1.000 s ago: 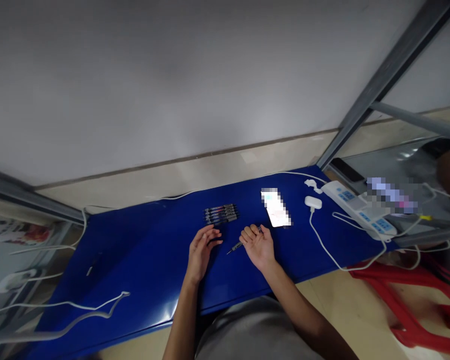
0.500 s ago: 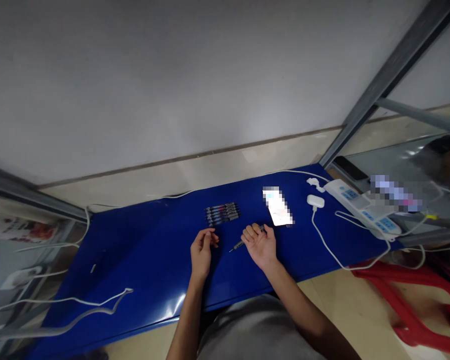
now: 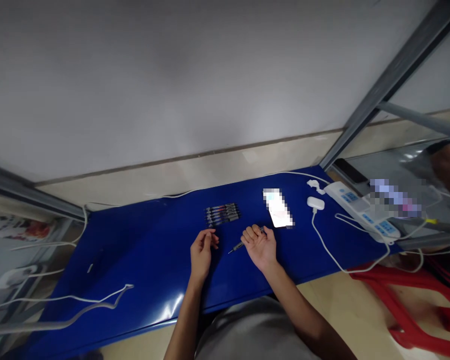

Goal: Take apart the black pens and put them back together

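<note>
My right hand is turned partly palm up, its fingers wrapped round a dark pen. The pen's tip points left and towards me, just above the blue table. To the left, my left hand is closed with its fingers curled and thumb against them. Whatever it holds, if anything, is hidden. Beyond the left hand's fingertips lies a row of several pens, side by side on the table. A phone with a lit screen lies past my right hand.
At the right are a white earbud case on a cable, crumpled white tissue and a white power strip. Loose white cables cross the left end. A red stool stands at lower right. Metal posts flank the table.
The view has shifted very slightly. Both hands keep their places, and the pen stays in my right hand, its tip a touch lower.
</note>
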Demonstrator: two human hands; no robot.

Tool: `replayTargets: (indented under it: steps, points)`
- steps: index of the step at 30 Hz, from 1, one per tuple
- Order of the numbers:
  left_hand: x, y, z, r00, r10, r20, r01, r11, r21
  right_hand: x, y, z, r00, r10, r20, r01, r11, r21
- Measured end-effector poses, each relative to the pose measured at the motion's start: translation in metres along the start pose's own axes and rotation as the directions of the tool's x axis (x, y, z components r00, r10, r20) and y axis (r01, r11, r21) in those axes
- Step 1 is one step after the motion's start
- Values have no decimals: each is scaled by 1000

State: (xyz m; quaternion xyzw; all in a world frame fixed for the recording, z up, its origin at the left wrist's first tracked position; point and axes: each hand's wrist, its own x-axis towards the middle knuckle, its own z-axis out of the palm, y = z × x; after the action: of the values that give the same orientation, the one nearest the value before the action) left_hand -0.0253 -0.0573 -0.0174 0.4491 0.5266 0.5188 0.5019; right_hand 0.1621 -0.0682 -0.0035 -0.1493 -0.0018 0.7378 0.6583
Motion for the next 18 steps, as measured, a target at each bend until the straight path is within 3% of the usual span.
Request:
replayTargets:
  steps: [18]
  points:
    - [0, 0, -1, 1000, 10, 3, -10, 1000, 7, 0, 0, 1, 1000, 11, -6, -11, 1000, -8]
